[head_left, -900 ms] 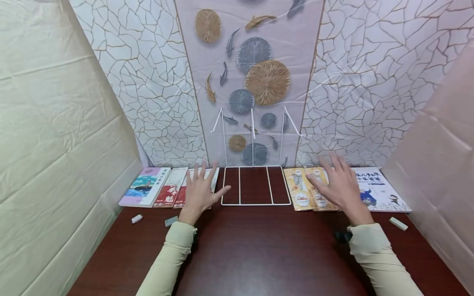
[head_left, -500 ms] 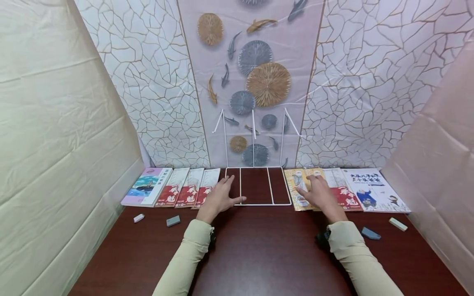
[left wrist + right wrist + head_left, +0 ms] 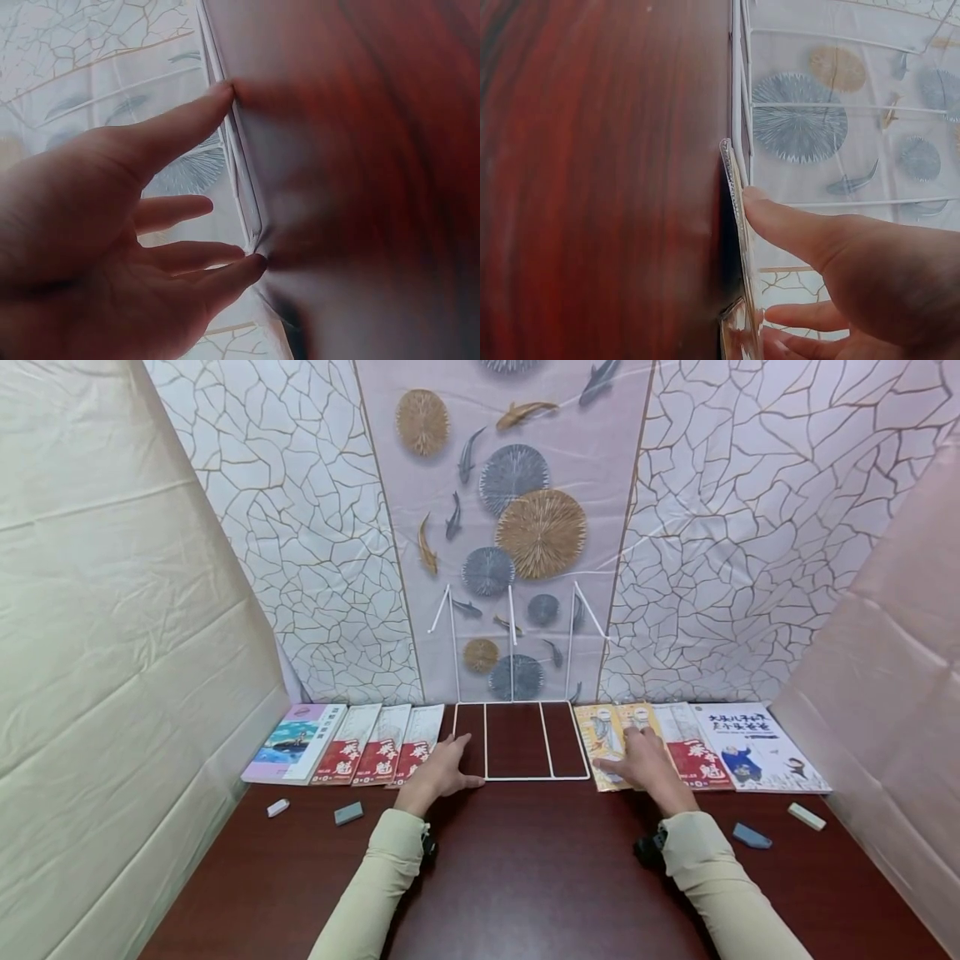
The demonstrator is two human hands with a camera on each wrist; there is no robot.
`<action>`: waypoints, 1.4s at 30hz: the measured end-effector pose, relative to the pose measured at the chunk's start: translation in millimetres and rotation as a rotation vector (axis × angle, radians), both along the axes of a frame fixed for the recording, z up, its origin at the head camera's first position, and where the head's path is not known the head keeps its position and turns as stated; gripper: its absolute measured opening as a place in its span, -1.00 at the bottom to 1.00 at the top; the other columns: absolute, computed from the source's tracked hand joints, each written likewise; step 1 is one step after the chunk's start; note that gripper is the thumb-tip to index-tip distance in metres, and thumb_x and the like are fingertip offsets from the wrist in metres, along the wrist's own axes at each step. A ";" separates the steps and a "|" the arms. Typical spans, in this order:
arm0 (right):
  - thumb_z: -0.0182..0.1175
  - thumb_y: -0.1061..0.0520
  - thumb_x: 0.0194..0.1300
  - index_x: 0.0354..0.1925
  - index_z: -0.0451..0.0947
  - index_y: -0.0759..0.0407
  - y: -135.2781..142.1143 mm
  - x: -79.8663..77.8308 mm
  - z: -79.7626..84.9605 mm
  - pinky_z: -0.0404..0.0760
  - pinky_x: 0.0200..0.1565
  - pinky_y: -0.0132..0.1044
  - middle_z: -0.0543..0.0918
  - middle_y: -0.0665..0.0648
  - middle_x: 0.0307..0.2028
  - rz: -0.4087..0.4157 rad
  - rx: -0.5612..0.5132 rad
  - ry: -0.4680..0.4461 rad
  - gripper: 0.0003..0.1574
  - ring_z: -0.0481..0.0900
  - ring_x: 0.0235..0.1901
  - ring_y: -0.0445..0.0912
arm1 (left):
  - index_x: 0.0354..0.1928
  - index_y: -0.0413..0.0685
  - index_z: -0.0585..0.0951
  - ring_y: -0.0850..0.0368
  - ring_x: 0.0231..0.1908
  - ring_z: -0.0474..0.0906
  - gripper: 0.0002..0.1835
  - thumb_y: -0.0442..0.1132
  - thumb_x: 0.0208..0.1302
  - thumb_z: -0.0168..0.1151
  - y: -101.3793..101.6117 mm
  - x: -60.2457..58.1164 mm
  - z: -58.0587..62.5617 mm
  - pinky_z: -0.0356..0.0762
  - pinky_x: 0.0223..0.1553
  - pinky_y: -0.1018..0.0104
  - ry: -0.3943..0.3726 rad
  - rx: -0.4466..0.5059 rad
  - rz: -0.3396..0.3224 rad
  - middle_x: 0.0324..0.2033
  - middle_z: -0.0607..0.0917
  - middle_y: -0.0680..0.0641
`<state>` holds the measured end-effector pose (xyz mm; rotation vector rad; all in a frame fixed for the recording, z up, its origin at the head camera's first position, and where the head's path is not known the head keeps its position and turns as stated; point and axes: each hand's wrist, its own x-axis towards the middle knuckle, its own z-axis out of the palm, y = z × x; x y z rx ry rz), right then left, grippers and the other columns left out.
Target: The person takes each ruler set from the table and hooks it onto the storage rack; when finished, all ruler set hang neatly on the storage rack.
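Observation:
My left hand (image 3: 441, 772) is by the left part of a white wire rack (image 3: 516, 778), fingers spread. In the left wrist view its thumb (image 3: 187, 124) and a fingertip touch down beside the rack's wires (image 3: 238, 176), and nothing is held. My right hand (image 3: 647, 763) rests over two yellow-covered books, the nearer to the rack being one yellow book (image 3: 602, 737). In the right wrist view the thumb (image 3: 787, 225) touches that book's edge (image 3: 735, 202); the other fingers are partly out of frame. The second yellow book (image 3: 637, 717) is partly hidden by this hand.
Several red-and-white booklets (image 3: 378, 747) and a purple-edged book (image 3: 292, 743) lie left. A red-and-white booklet (image 3: 693, 747) and a white picture book (image 3: 757, 747) lie right. Small erasers or blocks (image 3: 348, 813) (image 3: 752, 836) sit in front. A patterned cloth (image 3: 337, 568) hangs behind.
Both hands have moved inward: the left from above the red booklets to the rack's left side, the right leftward and down onto the yellow books. In the last half second they have settled lower.

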<state>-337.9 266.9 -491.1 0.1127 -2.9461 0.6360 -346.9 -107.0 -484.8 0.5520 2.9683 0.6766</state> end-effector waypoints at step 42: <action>0.32 0.21 0.33 0.30 0.34 0.16 -0.8 30.8 31.5 0.74 -0.34 -0.32 0.74 -0.03 -0.12 0.036 -1.327 0.332 -0.36 0.75 -0.30 -0.21 | 0.26 -0.43 0.49 -0.16 0.23 0.52 -0.03 0.13 -0.06 0.61 -10.9 -14.1 -7.9 0.48 0.30 0.06 0.050 -0.002 0.053 0.16 0.61 -0.33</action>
